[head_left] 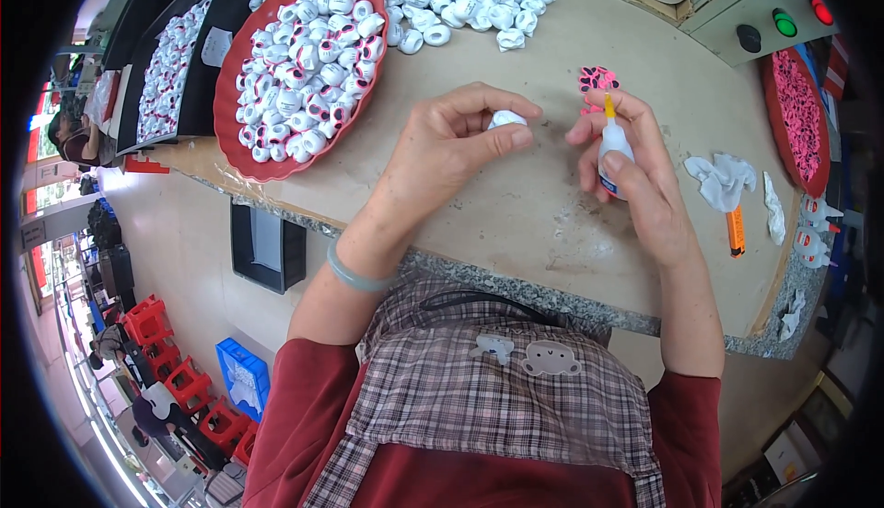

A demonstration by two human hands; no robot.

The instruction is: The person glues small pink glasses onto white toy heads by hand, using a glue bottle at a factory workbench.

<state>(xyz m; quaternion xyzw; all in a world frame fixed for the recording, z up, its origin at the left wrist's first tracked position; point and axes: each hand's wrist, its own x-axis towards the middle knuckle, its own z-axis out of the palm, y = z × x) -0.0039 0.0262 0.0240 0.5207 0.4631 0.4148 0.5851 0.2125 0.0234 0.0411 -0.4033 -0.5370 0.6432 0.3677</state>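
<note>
A small white moulded piece (506, 119) sits pinched between the thumb and fingertips of the left hand (451, 153), held just above the middle of the worktable (552, 213). Just to its right, the right hand (635, 176) is curled closed around a small white glue bottle (613, 147), its orange nozzle pointing up toward a few pink patterned pieces (597, 80) at the fingertips. Farther left, a red tray (230, 93) holds many similar white pieces; crumpled white cloth (723, 181) lies to the right.
</note>
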